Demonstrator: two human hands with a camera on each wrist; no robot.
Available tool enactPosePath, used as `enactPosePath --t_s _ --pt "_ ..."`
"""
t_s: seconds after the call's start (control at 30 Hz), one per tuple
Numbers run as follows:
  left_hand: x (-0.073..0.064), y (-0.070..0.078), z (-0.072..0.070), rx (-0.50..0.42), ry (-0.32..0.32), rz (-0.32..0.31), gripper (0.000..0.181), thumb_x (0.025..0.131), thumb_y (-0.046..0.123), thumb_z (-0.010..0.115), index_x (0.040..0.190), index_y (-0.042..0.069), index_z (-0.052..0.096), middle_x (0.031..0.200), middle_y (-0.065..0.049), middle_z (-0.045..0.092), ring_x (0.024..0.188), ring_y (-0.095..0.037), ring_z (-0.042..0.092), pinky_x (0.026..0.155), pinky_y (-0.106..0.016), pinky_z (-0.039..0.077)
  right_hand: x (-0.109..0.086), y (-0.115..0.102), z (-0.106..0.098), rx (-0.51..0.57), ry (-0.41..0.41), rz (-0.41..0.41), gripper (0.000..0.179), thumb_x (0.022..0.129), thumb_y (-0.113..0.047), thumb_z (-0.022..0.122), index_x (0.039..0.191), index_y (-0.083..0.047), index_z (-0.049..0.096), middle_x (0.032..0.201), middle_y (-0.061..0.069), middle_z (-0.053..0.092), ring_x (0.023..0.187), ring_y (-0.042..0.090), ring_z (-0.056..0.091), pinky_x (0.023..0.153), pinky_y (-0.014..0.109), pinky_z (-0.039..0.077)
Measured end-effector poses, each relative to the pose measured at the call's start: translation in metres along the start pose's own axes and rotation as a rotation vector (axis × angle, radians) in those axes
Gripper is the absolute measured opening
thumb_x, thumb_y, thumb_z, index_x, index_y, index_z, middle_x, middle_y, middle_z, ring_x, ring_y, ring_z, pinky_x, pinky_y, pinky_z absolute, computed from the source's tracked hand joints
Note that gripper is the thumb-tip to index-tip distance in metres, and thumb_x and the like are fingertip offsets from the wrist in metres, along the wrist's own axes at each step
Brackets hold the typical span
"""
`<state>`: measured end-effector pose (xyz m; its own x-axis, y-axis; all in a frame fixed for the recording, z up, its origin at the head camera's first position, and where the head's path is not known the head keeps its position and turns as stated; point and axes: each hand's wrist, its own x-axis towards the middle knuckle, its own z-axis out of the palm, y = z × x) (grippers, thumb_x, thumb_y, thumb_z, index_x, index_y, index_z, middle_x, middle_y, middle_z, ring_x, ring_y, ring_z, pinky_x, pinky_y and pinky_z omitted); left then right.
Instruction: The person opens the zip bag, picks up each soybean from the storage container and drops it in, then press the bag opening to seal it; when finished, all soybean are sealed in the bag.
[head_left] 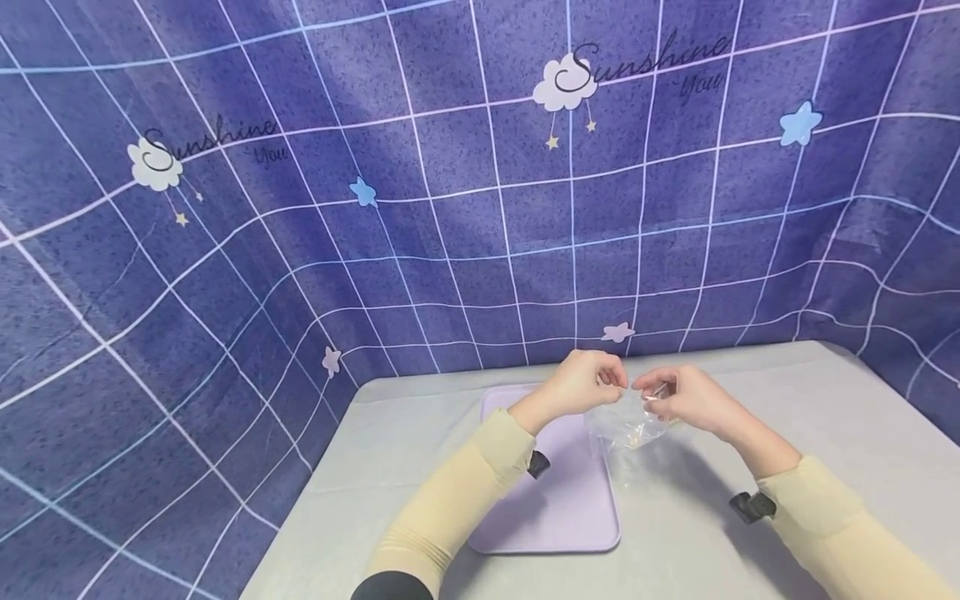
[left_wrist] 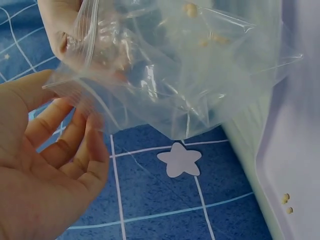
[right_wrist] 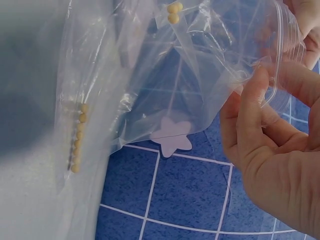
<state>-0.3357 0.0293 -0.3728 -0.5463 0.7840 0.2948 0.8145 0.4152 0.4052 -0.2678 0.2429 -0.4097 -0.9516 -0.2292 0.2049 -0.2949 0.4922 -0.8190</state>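
Note:
A clear zip-lock plastic bag [head_left: 628, 427] hangs between the two hands, its ridged zip strip near the fingers. With thumb and fingers, the left hand [head_left: 588, 382] pinches one side of the bag's mouth. On the opposite side the right hand [head_left: 686, 398] grips the mouth's edge, fingers curled over the film. Small yellow beads [right_wrist: 174, 12] show in a cluster through the plastic. A row of several more yellow beads [right_wrist: 77, 140] shows through the film lower down in the right wrist view. The bag's lower part hangs close over the table.
A lilac tray [head_left: 555, 517] lies on the grey-covered table [head_left: 675, 533], under the left forearm. Two tiny yellow pieces [left_wrist: 285, 198] show on the tray's side in the left wrist view. A blue checked curtain [head_left: 465, 208] with stars and clouds surrounds the table's back and left.

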Motion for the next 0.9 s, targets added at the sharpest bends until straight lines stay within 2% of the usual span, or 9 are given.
enactPosePath --t_s 0.17,0.33,0.57,0.67,0.9 --pt "0.004 -0.011 -0.001 -0.068 0.099 -0.023 0.006 0.089 0.008 0.076 0.093 0.011 0.073 0.086 0.002 0.073 0.079 0.000 0.062 0.074 -0.013 0.049 0.001 -0.001 -0.001 -0.004 0.003 0.002 0.039 0.082 -0.001 0.074 0.119 0.008 0.069 0.090 0.007 0.068 0.068 0.013 0.062 0.059 0.026 0.055" --pt "0.006 -0.039 -0.005 -0.110 0.146 -0.141 0.005 0.093 0.010 0.074 0.098 0.011 0.074 0.092 0.004 0.075 0.082 -0.002 0.066 0.079 -0.017 0.051 0.000 -0.003 0.000 -0.015 0.005 0.002 0.038 0.081 -0.001 0.074 0.117 0.006 0.070 0.087 0.006 0.068 0.068 0.013 0.062 0.058 0.026 0.054" --pt "0.002 -0.084 -0.001 -0.042 0.189 -0.311 0.011 0.092 0.008 0.072 0.102 0.010 0.075 0.089 0.003 0.073 0.084 -0.008 0.066 0.082 -0.024 0.051 0.000 -0.003 0.000 -0.002 0.003 0.007 0.036 0.082 0.000 0.074 0.117 0.006 0.070 0.087 0.006 0.067 0.068 0.012 0.061 0.058 0.025 0.054" --pt "-0.001 -0.102 0.007 -0.002 0.197 -0.343 0.013 0.089 0.004 0.070 0.100 0.006 0.076 0.087 -0.001 0.074 0.082 -0.012 0.067 0.078 -0.023 0.052 0.000 -0.003 0.000 -0.005 0.005 0.004 0.037 0.082 0.000 0.074 0.118 0.006 0.070 0.088 0.006 0.067 0.068 0.011 0.061 0.058 0.025 0.053" --pt "-0.016 -0.131 0.030 0.086 0.152 -0.422 0.012 0.087 0.000 0.073 0.098 0.002 0.078 0.088 -0.006 0.075 0.081 -0.017 0.069 0.075 -0.022 0.054 0.001 -0.002 0.001 0.001 0.005 -0.004 0.036 0.081 0.000 0.075 0.117 0.006 0.070 0.087 0.006 0.068 0.068 0.012 0.061 0.058 0.025 0.054"
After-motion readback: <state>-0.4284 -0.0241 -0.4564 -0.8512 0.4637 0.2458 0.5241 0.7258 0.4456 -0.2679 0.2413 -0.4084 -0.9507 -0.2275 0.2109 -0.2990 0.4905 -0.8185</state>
